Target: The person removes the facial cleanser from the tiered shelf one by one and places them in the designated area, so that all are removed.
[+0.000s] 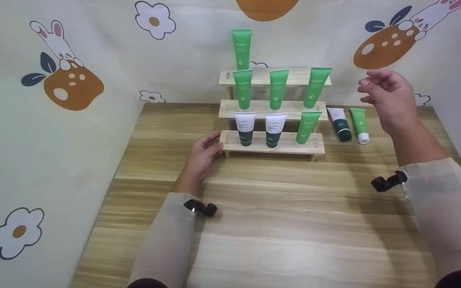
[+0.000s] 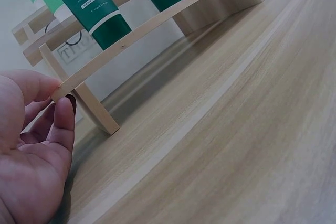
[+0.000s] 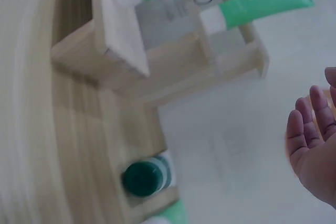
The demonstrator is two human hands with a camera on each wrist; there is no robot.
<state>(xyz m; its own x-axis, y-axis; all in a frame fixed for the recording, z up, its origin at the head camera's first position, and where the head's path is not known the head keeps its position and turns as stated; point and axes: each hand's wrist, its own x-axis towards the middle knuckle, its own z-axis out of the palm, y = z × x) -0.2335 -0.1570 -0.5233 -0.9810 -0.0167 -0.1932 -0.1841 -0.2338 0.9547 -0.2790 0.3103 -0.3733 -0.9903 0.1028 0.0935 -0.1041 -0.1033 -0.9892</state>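
Observation:
My left hand [image 1: 203, 155] pinches the left end of the lowest step of a three-tier wooden display stand [image 1: 230, 152]. In the left wrist view the thumb and fingers [image 2: 64, 116] meet at that step's corner. The bottom step carries two white-and-dark-green squeeze tubes [image 1: 245, 130] and one green tube [image 1: 308, 127]. Three green tubes [image 1: 277, 89] stand on the middle step. A single green tube [image 1: 241, 48] is upright at the left of the top step. Raised in the air right of the stand, my right hand [image 1: 394, 98] holds nothing, its fingers loosely bent.
Right of the stand, a white-and-dark-green tube [image 1: 340, 125] and a green tube [image 1: 359, 125] lie on the wood-grain table [image 1: 270, 224]. A pale cloth [image 1: 190, 60] printed with rabbits and flowers hangs behind. Both sleeves carry small black wrist cameras [image 1: 388, 181].

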